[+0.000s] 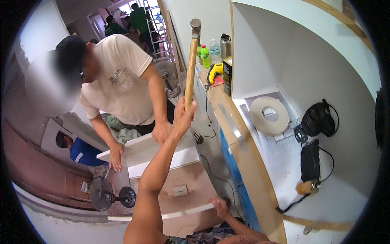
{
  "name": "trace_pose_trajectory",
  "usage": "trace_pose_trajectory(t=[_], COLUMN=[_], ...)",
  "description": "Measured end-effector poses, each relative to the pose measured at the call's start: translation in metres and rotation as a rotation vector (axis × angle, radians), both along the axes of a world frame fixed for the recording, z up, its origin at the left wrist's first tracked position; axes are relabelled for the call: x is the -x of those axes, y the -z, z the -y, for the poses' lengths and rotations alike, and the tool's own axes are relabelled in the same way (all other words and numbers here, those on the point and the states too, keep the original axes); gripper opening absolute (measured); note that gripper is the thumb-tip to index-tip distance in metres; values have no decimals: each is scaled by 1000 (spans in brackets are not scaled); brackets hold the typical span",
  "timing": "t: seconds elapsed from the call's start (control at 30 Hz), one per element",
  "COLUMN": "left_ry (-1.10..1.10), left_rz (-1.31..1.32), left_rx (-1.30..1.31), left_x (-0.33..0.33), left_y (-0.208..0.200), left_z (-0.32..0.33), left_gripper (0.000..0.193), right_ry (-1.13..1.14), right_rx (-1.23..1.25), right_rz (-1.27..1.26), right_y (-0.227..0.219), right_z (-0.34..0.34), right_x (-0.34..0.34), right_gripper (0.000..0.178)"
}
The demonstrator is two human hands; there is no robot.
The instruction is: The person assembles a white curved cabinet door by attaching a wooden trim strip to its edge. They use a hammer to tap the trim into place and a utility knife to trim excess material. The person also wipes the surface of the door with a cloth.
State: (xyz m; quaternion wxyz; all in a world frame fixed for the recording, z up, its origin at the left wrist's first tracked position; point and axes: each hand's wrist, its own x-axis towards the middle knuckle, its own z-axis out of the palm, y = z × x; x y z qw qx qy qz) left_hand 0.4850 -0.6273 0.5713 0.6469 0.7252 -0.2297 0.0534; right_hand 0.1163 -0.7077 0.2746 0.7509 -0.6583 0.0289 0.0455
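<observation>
Raised in front of me, my left hand [183, 116] grips the wooden handle of a hammer [190, 73], its metal head up. Low at the front, my right hand [220, 208] closes round the right end of a thin white board [183, 212] standing on edge. Between this board and a white panel [142, 151] lies a brown surface [170, 203] with a small pale block [180, 190] on it. A co-worker [122, 81] in a cream shirt leans over from the far side, both hands on the white panel.
At the right, a long counter [254, 179] carries a yellow power tool [215, 73], bottles [205, 57] and a dark can [227, 77]. Beyond it, a white recess holds a tape roll [256, 122] and a black bag [319, 120]. Fans [100, 193], floor cords and a ladder [160, 34] stand about.
</observation>
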Motion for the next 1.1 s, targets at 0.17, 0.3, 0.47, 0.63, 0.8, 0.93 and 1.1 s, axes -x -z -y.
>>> trace_pose_trajectory(t=[0.17,0.3,0.47,0.63,0.8,0.93,1.1], left_ry=[269,266,280,121,-10,-57,-95], left_rz=[-186,-246,-267,-453,-531,-604,-576], left_rx=[119,72,157,-76,-323,-356,-571], left_x=[109,200,301,313,315,307,302], left_y=[-61,-35,-28,27,98,119,147], left_z=[-32,-76,-105,-121,-143,-146,-165], left_gripper=[38,39,36,30,25,28,32], right_ry=[94,174,219,208,185,237,290], right_rx=[-20,301,38,8,-65,-97,-8], right_rz=[140,181,35,-18,88,92,169], right_y=[36,-25,-36,-43,-38,-44,-28], right_z=[-6,-8,0,-1,-3,-11,-10], right_x=[4,-5,12,23,25,26,25], right_gripper=[37,48,49,50,40,37,36])
